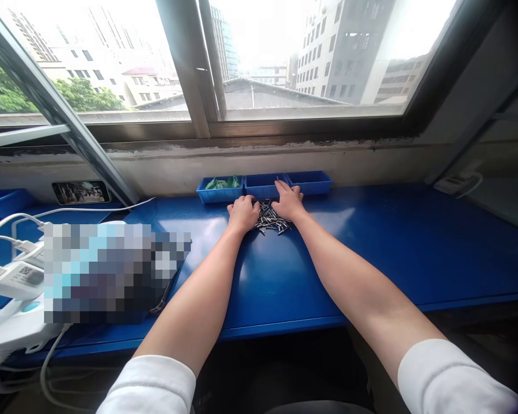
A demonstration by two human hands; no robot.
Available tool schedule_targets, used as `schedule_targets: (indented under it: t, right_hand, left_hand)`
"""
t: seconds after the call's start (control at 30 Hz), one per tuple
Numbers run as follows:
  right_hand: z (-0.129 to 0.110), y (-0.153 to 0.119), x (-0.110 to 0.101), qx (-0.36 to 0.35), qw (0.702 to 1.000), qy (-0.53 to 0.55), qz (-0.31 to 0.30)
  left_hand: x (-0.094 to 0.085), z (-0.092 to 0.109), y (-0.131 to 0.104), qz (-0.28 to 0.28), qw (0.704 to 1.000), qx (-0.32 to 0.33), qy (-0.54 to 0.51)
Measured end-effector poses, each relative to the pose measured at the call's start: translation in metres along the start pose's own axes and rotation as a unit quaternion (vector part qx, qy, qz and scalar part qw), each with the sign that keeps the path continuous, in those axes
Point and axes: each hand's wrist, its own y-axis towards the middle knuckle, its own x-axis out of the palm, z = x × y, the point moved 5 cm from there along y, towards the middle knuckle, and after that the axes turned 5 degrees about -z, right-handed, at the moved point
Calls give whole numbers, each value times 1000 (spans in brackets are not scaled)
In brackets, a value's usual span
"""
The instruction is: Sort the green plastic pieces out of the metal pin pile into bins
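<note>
A pile of small metal pieces [270,218], dark and silvery, lies on the blue table [276,287] between my hands. My left hand [243,214] is at the pile's left side, fingers bent; whether it holds anything is hidden. On the other side, my right hand [288,199] has its fingers apart, some reaching up to the front of the middle blue bin [261,185]. Joined to it are a left bin [221,194] with green plastic inside and a right bin [313,185].
A blurred-out object [107,270] covers the table's left part, beside a white power strip [17,322] with plugs and cables. A phone [81,192] leans at the back left near a metal post. Behind the bins are a wall and window.
</note>
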Motion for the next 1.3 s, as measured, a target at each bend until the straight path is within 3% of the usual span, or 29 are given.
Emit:
schedule_targets:
  t: [0.3,0.53,0.83,1.07,1.3]
  right_hand:
    - [7,3,9,-3,998,50,-31]
    - [5,-7,-15,-28,992,76,98]
    - [23,-9,-4,66,996,57,9]
    - [18,-10,2,50,997,24,-59]
    - [10,-15,-2,40,996,29,-69]
  left_hand:
    - [2,-1,1,-12,1000,13,1]
    - [0,-2,1,-32,999,21,1]
    - [0,2,0,-61,996,66,10]
    - [1,1,-1,-63,995,71,8]
    - [1,0,-1,-60,996,71,7]
